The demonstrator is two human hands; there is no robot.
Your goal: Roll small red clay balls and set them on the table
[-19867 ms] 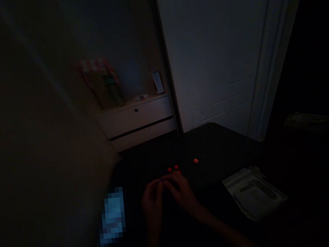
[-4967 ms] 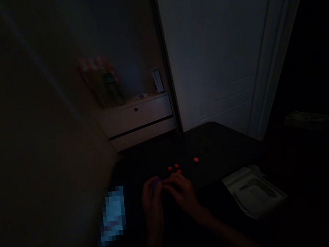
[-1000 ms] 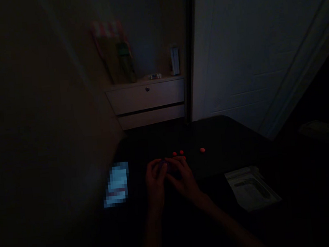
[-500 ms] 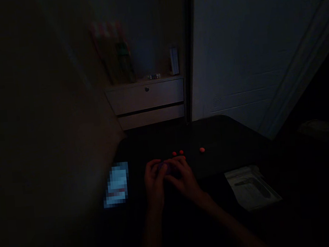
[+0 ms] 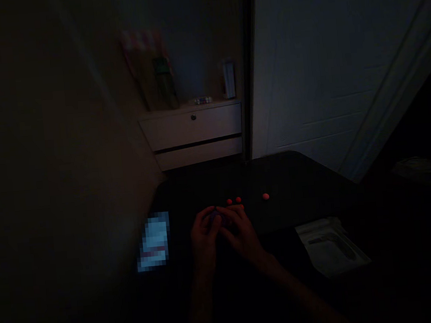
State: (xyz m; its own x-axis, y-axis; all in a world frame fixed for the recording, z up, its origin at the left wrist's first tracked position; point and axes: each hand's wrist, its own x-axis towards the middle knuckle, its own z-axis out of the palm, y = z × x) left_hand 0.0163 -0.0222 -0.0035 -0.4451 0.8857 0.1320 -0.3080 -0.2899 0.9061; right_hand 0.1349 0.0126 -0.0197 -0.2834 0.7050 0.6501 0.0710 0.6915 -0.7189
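The room is very dark. My left hand (image 5: 203,238) and my right hand (image 5: 242,232) meet over a black table (image 5: 296,184), fingers curled together round a small purple object (image 5: 215,215) whose shape I cannot make out. Just beyond my fingertips lie small orange-red round pieces (image 5: 234,200), and a third orange piece (image 5: 266,196) sits alone a little to the right.
A lit phone screen (image 5: 153,241) lies left of my hands. A pale plastic bag (image 5: 330,246) lies at the right. Behind the table stand a white drawer unit (image 5: 194,133) with small items on top, a white door (image 5: 324,71), and a wall on the left.
In the last second my hands have stayed together at the same spot, fingers shifting slightly on the purple object. Since five seconds ago the view has tilted and shifted; the orange pieces lie unchanged.
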